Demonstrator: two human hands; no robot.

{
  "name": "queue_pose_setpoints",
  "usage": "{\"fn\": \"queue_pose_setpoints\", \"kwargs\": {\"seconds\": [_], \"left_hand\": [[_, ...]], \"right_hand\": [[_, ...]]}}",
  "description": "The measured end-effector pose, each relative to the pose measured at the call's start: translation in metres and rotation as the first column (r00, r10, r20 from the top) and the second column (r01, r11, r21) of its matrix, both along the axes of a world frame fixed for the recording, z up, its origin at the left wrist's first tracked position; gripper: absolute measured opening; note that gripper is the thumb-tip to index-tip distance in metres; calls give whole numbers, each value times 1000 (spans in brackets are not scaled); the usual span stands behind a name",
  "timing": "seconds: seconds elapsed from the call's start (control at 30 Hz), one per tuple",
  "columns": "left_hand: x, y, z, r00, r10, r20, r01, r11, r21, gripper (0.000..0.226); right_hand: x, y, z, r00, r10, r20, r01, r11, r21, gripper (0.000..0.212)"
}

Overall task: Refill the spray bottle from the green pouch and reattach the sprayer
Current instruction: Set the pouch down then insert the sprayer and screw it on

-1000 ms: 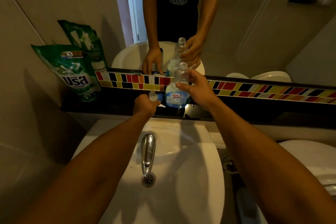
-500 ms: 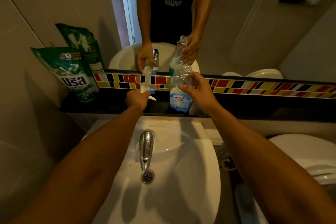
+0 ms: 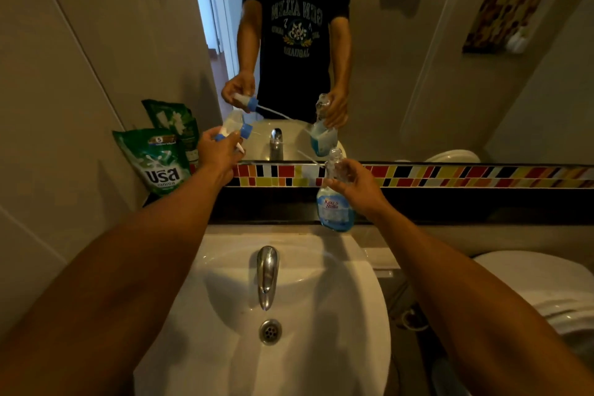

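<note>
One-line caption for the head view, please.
Left hand holds the detached sprayer, right hand the open spray bottle, above the sink.

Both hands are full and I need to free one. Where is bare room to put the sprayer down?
The dark ledge is bare to the right of the spray bottle, below the coloured tile strip. Its left end is crowded by the green pouch. The sink rim beside the tap is also free, though sloped.
</note>
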State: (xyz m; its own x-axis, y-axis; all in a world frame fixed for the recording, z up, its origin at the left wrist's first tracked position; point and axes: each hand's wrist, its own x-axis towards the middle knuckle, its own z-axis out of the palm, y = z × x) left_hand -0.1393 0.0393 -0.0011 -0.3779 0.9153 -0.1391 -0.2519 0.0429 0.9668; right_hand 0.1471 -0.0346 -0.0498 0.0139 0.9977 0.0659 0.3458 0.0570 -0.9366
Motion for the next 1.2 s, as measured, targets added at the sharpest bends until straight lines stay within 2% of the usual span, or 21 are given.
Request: {"fn": "queue_pose_setpoints", "kwargs": {"seconds": [0.1,0.33,0.43,0.6,0.83,1.0,1.2], "left_hand": [[-7,-2,32,999,30,22,-31,998,47,51],[-16,-15,87,999,35,-30,-29,981,190,52],[-18,-18,101,999,22,-45,-11,969,248,45],[-24,-21,113,998,-33,-44,43,963,266,45],[-25,-26,115,995,-82,-59,95,958,269,41],[-22,-29,111,988,-144,-53,153,953,260,46],[-3,-39,105,958,-284,-33,284,927,247,36]], "right_hand": [[2,-5,6,999,11,32,-11,1000,6,36],[2,-12,21,993,21,118,-22,1000,9,40],[0,-12,26,991,20,130,-21,1000,5,42],[-2,-12,34,991,23,134,-23,1000,-1,47],[-5,-17,42,990,20,140,-21,1000,8,41],[-9,-19,43,988,38,152,-39,999,3,44],[-20,-23,51,990,85,113,-88,996,25,52]]}}
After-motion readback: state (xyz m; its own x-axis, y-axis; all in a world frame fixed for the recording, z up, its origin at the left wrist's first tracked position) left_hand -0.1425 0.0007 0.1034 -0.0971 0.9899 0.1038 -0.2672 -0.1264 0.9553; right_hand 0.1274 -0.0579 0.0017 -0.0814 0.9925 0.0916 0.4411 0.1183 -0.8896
